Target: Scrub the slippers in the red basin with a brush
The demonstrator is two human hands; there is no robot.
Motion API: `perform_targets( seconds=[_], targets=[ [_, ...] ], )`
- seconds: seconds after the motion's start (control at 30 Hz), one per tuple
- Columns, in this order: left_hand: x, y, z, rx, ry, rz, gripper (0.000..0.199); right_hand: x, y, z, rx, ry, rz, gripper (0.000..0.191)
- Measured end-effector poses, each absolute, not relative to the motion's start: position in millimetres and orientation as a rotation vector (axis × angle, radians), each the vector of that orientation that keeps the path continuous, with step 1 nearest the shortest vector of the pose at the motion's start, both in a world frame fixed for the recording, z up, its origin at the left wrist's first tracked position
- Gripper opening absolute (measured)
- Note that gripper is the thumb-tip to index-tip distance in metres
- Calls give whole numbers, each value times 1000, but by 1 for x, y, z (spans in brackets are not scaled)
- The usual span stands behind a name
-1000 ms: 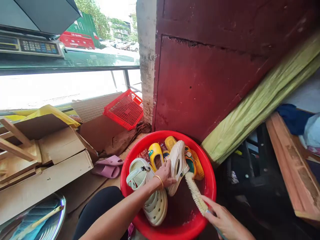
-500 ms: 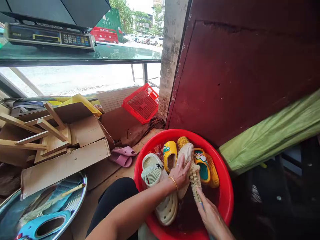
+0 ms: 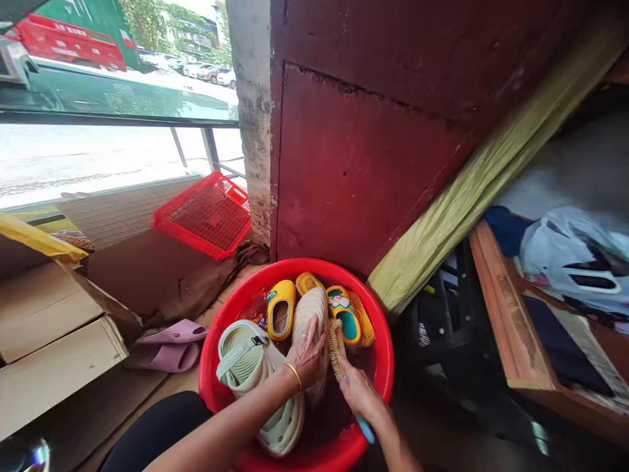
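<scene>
Dark red door [image 3: 354, 164] behind, and before it a red tub [image 3: 384, 373]. Inside, a beige clog [image 3: 311, 305] sits between yellow slippers [image 3: 281, 292]. The left hand [image 3: 307, 354] lies across it, fingers nearly straight — I can't tell whether it grips. The right hand [image 3: 362, 393] clasps a brush [image 3: 337, 347], bristles just beside the clog — blue handle slanting down.

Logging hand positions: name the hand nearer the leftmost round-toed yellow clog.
Left hand: just below-right of the clog, on a cream ridged shoe. Right hand: farther right, gripping a blue-handled brush.
</scene>
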State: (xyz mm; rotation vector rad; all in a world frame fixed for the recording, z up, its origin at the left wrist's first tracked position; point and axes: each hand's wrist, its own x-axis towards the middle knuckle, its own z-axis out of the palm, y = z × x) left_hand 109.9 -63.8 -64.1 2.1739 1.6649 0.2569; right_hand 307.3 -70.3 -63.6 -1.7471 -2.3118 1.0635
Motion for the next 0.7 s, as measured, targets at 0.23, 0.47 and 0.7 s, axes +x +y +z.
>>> perform_targets(
  seconds=[0.23,0.47,0.7],
  targets=[
    [104,-58,-71,2197,1538,43,103,310,-76,-52,-1927,-2369,1063,63],
    [107,-45,-85,2097,1653,98,67,306,-102,-44,-1985,-2282,985,57],
    [108,-19,-92,1983,1643,242,61,317,-113,-45,-1825,-2129,1034,64]
  ],
)
